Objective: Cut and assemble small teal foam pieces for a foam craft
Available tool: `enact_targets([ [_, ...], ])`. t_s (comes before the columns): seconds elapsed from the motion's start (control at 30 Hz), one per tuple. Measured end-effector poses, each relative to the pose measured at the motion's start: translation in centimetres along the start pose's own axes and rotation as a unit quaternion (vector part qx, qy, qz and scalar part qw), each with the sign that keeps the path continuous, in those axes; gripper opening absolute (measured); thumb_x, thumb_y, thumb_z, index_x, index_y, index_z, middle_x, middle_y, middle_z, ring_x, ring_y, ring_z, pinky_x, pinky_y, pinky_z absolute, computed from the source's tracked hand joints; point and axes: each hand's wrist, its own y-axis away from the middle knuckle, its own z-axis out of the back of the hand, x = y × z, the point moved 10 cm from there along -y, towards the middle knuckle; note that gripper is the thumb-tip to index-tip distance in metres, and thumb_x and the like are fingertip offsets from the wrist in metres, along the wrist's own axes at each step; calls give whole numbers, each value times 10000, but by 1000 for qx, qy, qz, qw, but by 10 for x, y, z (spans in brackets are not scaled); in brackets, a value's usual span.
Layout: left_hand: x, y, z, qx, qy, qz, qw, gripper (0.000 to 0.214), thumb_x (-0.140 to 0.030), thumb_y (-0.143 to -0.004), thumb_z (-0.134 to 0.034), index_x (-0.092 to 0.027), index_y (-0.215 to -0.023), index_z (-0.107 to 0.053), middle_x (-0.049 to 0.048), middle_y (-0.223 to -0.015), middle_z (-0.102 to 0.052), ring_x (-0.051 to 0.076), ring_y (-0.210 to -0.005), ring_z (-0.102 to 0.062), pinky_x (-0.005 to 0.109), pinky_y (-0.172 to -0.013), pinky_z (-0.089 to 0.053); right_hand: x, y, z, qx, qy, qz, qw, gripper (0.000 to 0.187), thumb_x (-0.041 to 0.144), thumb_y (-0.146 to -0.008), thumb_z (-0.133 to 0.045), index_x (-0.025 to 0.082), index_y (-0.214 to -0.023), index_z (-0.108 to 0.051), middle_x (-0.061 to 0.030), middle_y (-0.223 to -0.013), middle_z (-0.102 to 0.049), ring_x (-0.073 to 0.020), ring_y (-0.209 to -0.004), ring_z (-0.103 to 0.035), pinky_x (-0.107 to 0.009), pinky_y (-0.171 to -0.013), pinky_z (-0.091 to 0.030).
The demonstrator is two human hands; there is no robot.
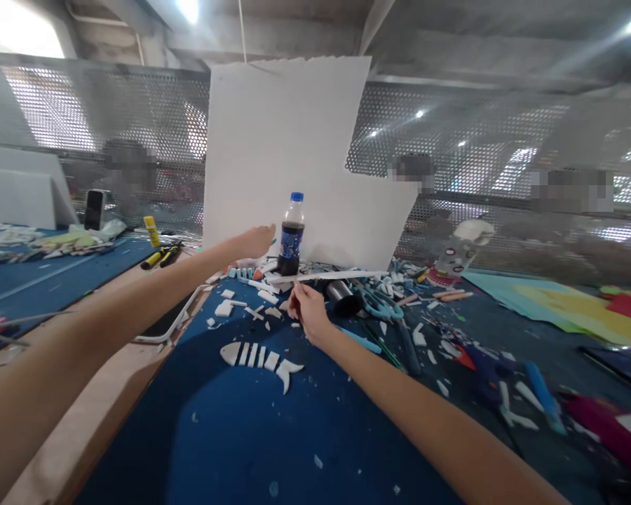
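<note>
My right hand [306,308] is closed in a pinch on the near end of a long white foam strip [341,275] that lies across the blue mat. My left hand [256,242] is stretched far forward beside a dark soda bottle [291,236] with a blue cap. Its fingers point at the bottle and are partly hidden, and a small teal thing shows at their tips. A white foam fish skeleton [260,358] lies on the blue mat [252,421] nearer to me. Behind the bottle a large white foam board [294,147] stands upright.
White foam scraps [242,298] litter the mat. A black cylinder [343,297], teal scissors [378,305] and coloured bits lie to the right, with coloured paper sheets [573,301] beyond. Yellow-black cutters [160,256] lie left. A perforated metal screen [494,161] backs the table, with people behind it.
</note>
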Motion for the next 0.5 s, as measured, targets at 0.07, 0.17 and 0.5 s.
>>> enact_targets([
  [0.07,7,-9,-5,39,-28,10,999,307,-312,-883,-457,-83,-1070,-540,114,-961,-630,179,-845,-603,348,-772,-462,-3,1,1,-1,8,1,1000,430,550,-696,-582,179,-531,-441,57,-381,-464,-46,-284,-365,-188,-318,-242],
  [0.17,15,-17,-3,66,-58,24,996,402,-380,-834,-512,-56,-1061,-579,168,-1015,-636,240,-944,-591,360,-812,-439,-4,1,0,3,19,-1,1000,434,555,-688,-585,180,-527,-437,56,-369,-463,-46,-273,-366,-181,-306,-227],
  [0.5,28,-25,-31,209,-72,16,975,310,-371,-815,-572,-120,-992,-608,79,-1008,-637,198,-937,-590,361,-828,-469,-6,1,-5,24,34,-4,999,439,550,-715,-558,182,-516,-425,57,-352,-450,-41,-252,-335,-176,-282,-210],
])
